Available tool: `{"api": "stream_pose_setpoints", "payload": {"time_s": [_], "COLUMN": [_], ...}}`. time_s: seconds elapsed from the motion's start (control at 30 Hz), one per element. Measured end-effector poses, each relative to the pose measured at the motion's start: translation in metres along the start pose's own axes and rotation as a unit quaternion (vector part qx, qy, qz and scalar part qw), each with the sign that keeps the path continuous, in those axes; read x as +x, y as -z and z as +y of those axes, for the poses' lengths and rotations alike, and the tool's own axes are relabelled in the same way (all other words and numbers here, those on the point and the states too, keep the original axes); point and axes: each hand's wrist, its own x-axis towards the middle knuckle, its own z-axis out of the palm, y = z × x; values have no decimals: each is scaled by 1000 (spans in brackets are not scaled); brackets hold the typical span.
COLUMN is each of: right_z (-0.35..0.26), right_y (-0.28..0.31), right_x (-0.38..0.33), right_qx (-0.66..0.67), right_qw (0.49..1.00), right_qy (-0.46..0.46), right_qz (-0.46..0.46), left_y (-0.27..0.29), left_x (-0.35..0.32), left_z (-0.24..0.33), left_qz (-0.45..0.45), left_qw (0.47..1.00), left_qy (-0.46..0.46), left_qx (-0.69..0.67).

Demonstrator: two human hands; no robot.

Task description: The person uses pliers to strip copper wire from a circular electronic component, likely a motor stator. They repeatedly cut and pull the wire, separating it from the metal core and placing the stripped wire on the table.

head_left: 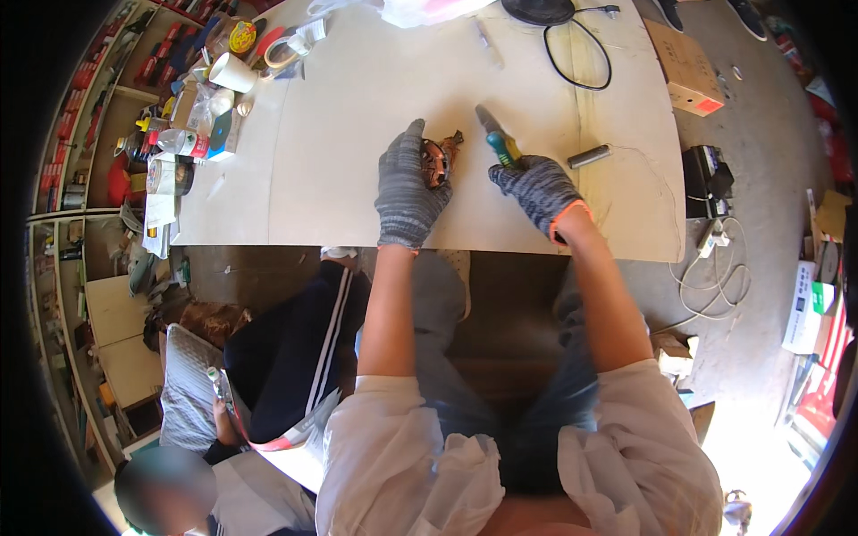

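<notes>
My left hand (pixel 405 195), in a grey knitted glove, is closed around a copper-wound motor coil (pixel 437 163). The coil is round, with a ragged bit sticking out at its far end, and my palm hides its left side. My right hand (pixel 539 189), gloved alike with an orange cuff, grips a hand tool (pixel 503 146) with a green and yellow handle. Its dark metal end points away and to the left, apart from the coil; its exact kind is unclear. To the right of that hand lies a dark metal cylinder (pixel 590 156) with a thin wire.
A pale table (pixel 340 107) spans the front. A white cup (pixel 233 73), a plastic bottle (pixel 183 142) and tape crowd its left edge. A black cable (pixel 579 87) loops at the far right. Beside me at lower left sits another person (pixel 286 339). A cardboard box (pixel 684 70) stands beyond the right edge.
</notes>
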Motion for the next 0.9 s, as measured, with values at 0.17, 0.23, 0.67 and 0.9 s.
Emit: {"api": "stream_pose_setpoints", "payload": {"time_s": [0.17,0.23,0.67,0.9], "right_z": [-4,3,14,11], "right_y": [18,21,7,8], "right_x": [-33,-36,-40,-44], "right_qx": [209,252,398,350], "right_qw": [971,952,851,871], "right_qy": [57,27,-3,24], "right_qz": [-97,-174,-342,-345], "left_y": [4,5,23,18], "left_x": [2,2,14,12], "left_z": [4,1,-7,-5], "left_qz": [54,87,128,108], "left_qw": [996,991,973,980], "left_qy": [-52,-82,-177,-142], "left_qx": [49,58,77,87]}}
